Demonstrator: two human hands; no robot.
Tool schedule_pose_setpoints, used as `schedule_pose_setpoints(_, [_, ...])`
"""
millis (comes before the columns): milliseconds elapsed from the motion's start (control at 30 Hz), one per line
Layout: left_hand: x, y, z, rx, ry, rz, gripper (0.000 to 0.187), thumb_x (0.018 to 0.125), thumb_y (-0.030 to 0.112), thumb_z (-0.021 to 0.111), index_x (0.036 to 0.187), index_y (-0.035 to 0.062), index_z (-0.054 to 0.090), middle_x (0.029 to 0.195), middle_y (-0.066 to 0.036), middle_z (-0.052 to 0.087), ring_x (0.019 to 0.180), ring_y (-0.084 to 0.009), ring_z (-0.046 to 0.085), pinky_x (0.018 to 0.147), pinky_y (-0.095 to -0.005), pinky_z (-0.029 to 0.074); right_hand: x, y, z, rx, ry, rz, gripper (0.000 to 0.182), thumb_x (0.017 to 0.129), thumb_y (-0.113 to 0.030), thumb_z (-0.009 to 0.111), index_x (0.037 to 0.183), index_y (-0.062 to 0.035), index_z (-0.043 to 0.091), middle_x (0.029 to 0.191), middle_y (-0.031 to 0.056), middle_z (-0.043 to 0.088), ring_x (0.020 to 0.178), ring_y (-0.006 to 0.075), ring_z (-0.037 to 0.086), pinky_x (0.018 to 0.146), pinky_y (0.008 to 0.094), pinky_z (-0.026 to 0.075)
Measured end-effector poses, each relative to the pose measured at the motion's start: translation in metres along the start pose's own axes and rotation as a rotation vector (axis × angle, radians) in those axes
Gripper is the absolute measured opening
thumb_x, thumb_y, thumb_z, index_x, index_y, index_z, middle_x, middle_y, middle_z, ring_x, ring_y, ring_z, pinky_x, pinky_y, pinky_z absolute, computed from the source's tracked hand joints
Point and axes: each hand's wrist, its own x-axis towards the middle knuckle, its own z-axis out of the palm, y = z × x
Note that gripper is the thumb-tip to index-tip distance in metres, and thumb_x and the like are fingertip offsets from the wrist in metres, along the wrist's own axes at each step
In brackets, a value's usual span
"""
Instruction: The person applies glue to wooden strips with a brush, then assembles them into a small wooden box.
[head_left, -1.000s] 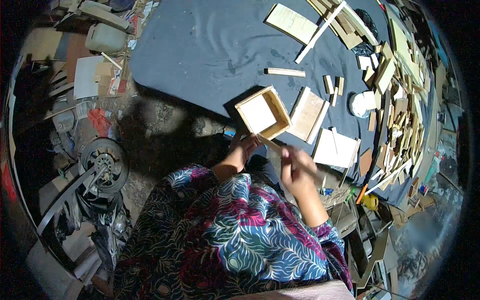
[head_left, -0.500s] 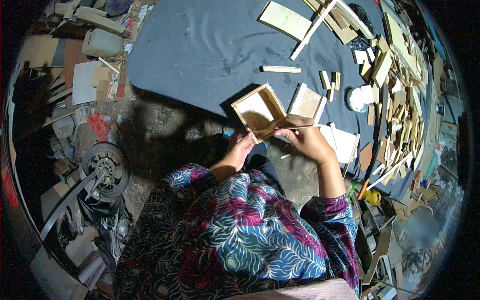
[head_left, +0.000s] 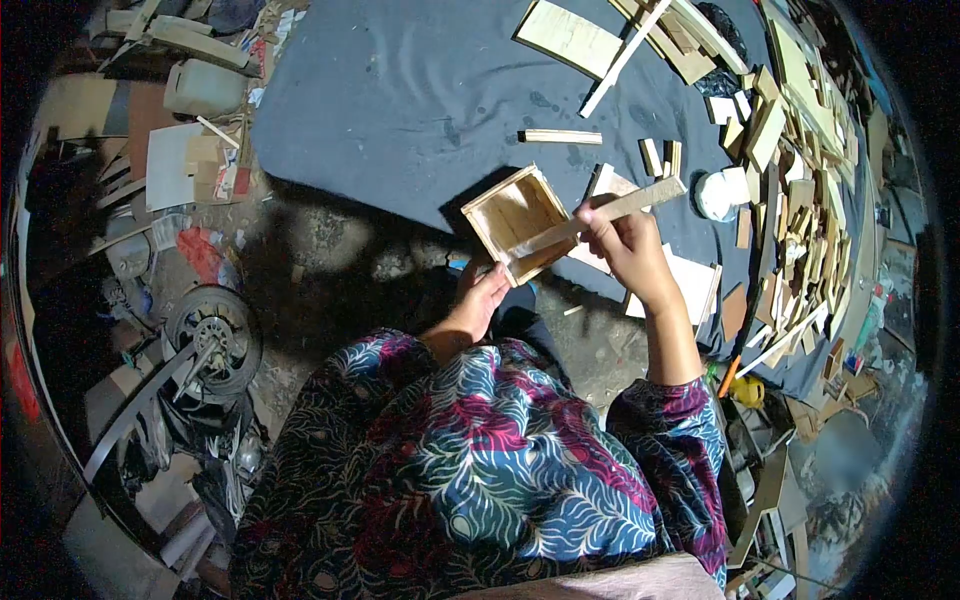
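A small open wooden box [head_left: 515, 215] sits tilted at the near edge of the cloth-covered table. My left hand [head_left: 484, 298] is closed on its near corner. In my right hand [head_left: 630, 250] is a thin flat wooden strip [head_left: 640, 200], pinched around its middle; its far end points up to the right and its other end reaches into the box. Behind the right hand lies a partly hidden wooden piece [head_left: 602, 182] on the cloth. A pale flat board [head_left: 690, 285] rests at the table edge beside my right wrist.
The dark cloth [head_left: 400, 110] bears a short strip [head_left: 560, 136], small blocks [head_left: 651, 158] and a wide board [head_left: 568, 40]. Right of them are a white roll-like object [head_left: 713, 197] and a heap of wood offcuts [head_left: 800, 230]. A wheel [head_left: 212, 340] lies on the left floor.
My right hand has moved slightly right and turned, swinging the strip so its broad face shows and it slants up to the right. The box and my left hand have barely moved.
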Motion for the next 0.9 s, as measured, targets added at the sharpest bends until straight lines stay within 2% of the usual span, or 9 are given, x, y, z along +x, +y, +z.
schedule_pose_setpoints(200, [0.000, 0.001, 0.001, 0.008, -0.038, 0.001, 0.043, 0.083, 0.034, 0.046, 0.116, 0.0069, 0.039, 0.114, -0.003, 0.046, 0.109, -0.0149, 0.039, 0.094, -0.0285, 0.027, -0.005, 0.025, 0.018, -0.122, 0.049, -0.001, 0.027, 0.079, -0.022, 0.055, 0.077, 0.0046, 0.055, 0.053, 0.0098, 0.051, 0.046, 0.0118, 0.046, 0.044, 0.0264, 0.037])
schedule_pose_setpoints(400, [-0.004, 0.007, 0.007, 0.004, -0.069, 0.019, 0.041, 0.083, 0.032, 0.045, 0.115, 0.0070, 0.040, 0.113, -0.003, 0.046, 0.105, -0.0145, 0.042, 0.093, -0.0279, 0.028, -0.013, 0.018, 0.017, -0.259, -0.232, -0.263, 0.017, 0.079, -0.014, 0.054, 0.083, 0.0022, 0.056, 0.077, 0.0100, 0.058, 0.070, 0.0199, 0.055, 0.057, 0.0268, 0.043])
schedule_pose_setpoints(467, [-0.005, 0.007, 0.009, -0.003, -0.054, 0.032, 0.040, 0.084, 0.031, 0.045, 0.115, 0.0064, 0.041, 0.112, -0.004, 0.047, 0.104, -0.0138, 0.044, 0.092, -0.0274, 0.029, -0.011, 0.023, 0.021, -0.189, -0.061, -0.413, 0.016, 0.079, -0.014, 0.054, 0.078, 0.0003, 0.059, 0.060, 0.0138, 0.055, 0.055, 0.0284, 0.055, 0.051, 0.0315, 0.043])
schedule_pose_setpoints(567, [-0.002, 0.004, 0.004, -0.014, -0.052, 0.016, 0.041, 0.084, 0.032, 0.045, 0.115, 0.0059, 0.040, 0.112, -0.003, 0.048, 0.105, -0.0141, 0.043, 0.092, -0.0281, 0.029, -0.007, 0.014, 0.023, -0.111, 0.085, 0.022, 0.018, 0.078, -0.014, 0.054, 0.076, 0.0039, 0.056, 0.057, 0.0175, 0.053, 0.052, 0.0299, 0.055, 0.049, 0.0326, 0.043])
schedule_pose_setpoints(600, [-0.003, 0.006, 0.007, -0.011, -0.055, 0.013, 0.041, 0.084, 0.032, 0.045, 0.115, 0.0059, 0.040, 0.112, -0.003, 0.048, 0.105, -0.0141, 0.043, 0.092, -0.0281, 0.029, -0.007, 0.015, 0.027, -0.111, 0.089, 0.023, 0.018, 0.078, -0.014, 0.054, 0.076, 0.0039, 0.056, 0.057, 0.0175, 0.053, 0.052, 0.0299, 0.055, 0.049, 0.0326, 0.043])
schedule_pose_setpoints(667, [-0.005, 0.011, 0.012, -0.019, -0.103, 0.017, 0.040, 0.084, 0.030, 0.044, 0.115, 0.0050, 0.040, 0.113, -0.004, 0.047, 0.106, -0.0154, 0.042, 0.092, -0.0289, 0.030, -0.008, 0.022, 0.036, -0.333, 0.115, -0.120, 0.016, 0.079, -0.013, 0.054, 0.078, 0.0031, 0.056, 0.052, 0.0084, 0.050, 0.043, 0.0104, 0.044, 0.041, 0.0260, 0.036])
schedule_pose_setpoints(800, [-0.001, 0.002, 0.002, -0.091, -0.047, 0.036, 0.034, 0.084, 0.022, 0.044, 0.113, 0.0056, 0.042, 0.111, -0.005, 0.047, 0.105, -0.0167, 0.042, 0.092, -0.0301, 0.031, -0.028, 0.016, 0.050, -0.386, 0.083, -0.351, 0.012, 0.071, -0.010, 0.056, 0.077, -0.0010, 0.050, 0.059, 0.0181, 0.052, 0.054, 0.0348, 0.053, 0.050, 0.0391, 0.044])
schedule_pose_setpoints(867, [0.006, -0.006, -0.009, 0.132, -0.015, 0.005, 0.027, 0.083, 0.018, 0.044, 0.108, 0.0069, 0.045, 0.104, -0.004, 0.050, 0.098, -0.0165, 0.045, 0.090, -0.0309, 0.033, -0.052, 0.007, 0.049, -0.466, 0.007, -0.350, 0.021, 0.066, -0.009, 0.058, 0.082, -0.0011, 0.046, 0.060, 0.0160, 0.051, 0.055, 0.0315, 0.054, 0.050, 0.0373, 0.045])
schedule_pose_setpoints(900, [0.011, -0.012, -0.009, 0.166, -0.012, 0.151, 0.023, 0.079, 0.014, 0.051, 0.101, 0.0088, 0.047, 0.089, -0.001, 0.050, 0.080, -0.0118, 0.046, 0.073, -0.0252, 0.037, -0.060, 0.001, 0.048, -0.466, 0.036, -0.420, 0.018, 0.067, -0.006, 0.057, 0.081, 0.0004, 0.049, 0.062, 0.0156, 0.052, 0.055, 0.0307, 0.054, 0.050, 0.0354, 0.045])
